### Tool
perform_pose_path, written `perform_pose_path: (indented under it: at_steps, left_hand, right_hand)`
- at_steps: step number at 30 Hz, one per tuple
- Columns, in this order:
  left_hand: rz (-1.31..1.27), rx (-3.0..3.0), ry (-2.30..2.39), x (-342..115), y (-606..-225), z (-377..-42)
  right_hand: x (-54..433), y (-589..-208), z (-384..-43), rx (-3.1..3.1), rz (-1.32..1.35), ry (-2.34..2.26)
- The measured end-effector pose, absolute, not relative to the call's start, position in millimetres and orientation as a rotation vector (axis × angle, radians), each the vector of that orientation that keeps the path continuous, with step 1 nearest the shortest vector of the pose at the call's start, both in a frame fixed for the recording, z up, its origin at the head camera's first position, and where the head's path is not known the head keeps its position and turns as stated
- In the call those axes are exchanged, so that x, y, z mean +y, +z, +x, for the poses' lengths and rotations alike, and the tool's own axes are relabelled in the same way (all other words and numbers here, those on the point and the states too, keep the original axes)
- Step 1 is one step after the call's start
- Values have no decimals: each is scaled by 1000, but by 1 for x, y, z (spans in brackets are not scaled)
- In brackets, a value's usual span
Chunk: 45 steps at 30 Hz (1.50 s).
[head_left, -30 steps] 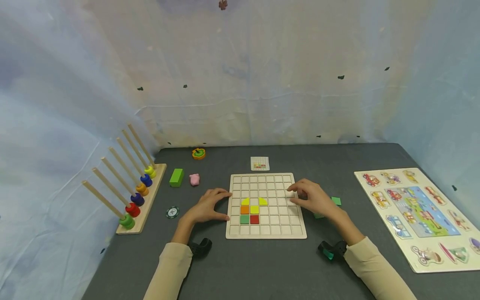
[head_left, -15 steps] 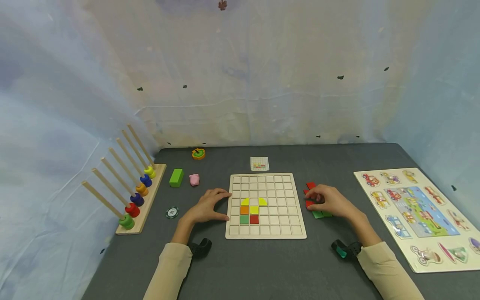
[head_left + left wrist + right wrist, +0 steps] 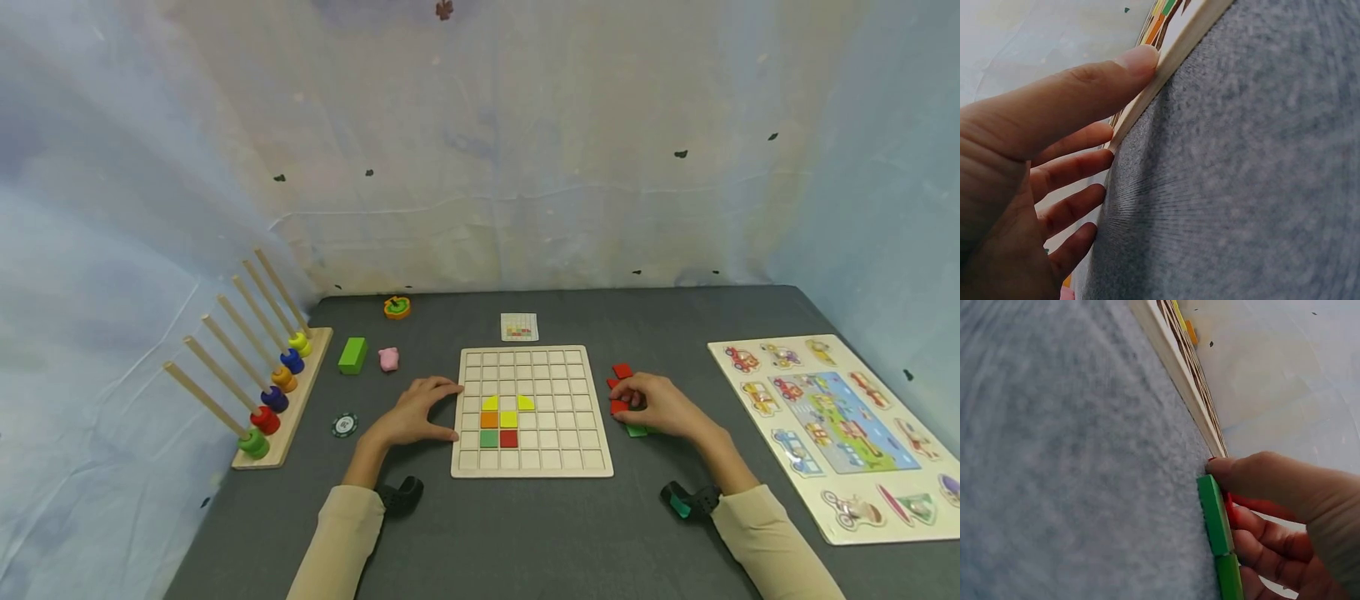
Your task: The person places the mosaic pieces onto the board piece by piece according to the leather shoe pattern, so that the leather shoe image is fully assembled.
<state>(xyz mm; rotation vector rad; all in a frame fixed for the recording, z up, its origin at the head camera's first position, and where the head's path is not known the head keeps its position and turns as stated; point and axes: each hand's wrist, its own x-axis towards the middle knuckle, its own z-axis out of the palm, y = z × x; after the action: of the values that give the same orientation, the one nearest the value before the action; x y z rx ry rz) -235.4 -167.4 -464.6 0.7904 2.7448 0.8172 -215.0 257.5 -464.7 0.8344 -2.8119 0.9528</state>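
Note:
A pale wooden grid board (image 3: 555,421) lies in front of me, with yellow, orange, green and red tiles set in several of its squares. My left hand (image 3: 411,414) rests at the board's left side, thumb and fingers spread along the edge. The left wrist view has its thumb (image 3: 1138,62) against the wooden rim. Right of the board, my right hand (image 3: 656,404) pinches at a red tile (image 3: 618,406) among other red tiles (image 3: 622,370). Green tiles (image 3: 1215,512) lie just under that hand; its fingers partly cover the red one.
A small printed pattern card (image 3: 519,327) lies beyond the board. On the left stand a peg abacus (image 3: 300,400), a green block (image 3: 353,356), a pink pig figure (image 3: 388,359), a poker chip (image 3: 345,425) and a small orange-green toy (image 3: 397,307). A picture puzzle (image 3: 825,500) fills the right.
My right hand has moved from the board's right edge out to the red tiles, then stayed almost still with slightly shifting fingers. The left hand and the board have not moved.

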Motion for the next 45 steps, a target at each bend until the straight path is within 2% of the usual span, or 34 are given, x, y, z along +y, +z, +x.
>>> perform_pose_path:
  at_steps: [10, 15, 28, 45]
  left_hand:
    - [873, 2771, 849, -170, -465, -234]
    - [809, 2744, 818, -169, -465, -236]
    - [772, 2738, 794, -168, -466, -236]
    - [788, 2733, 804, -169, -464, -235]
  right_hand:
    - [230, -453, -212, -2671, 978, 1121]
    - [201, -448, -207, -2658, 1087, 1135]
    - [143, -467, -200, -2531, 1252, 1126]
    - [144, -471, -203, -2524, 1381, 1086]
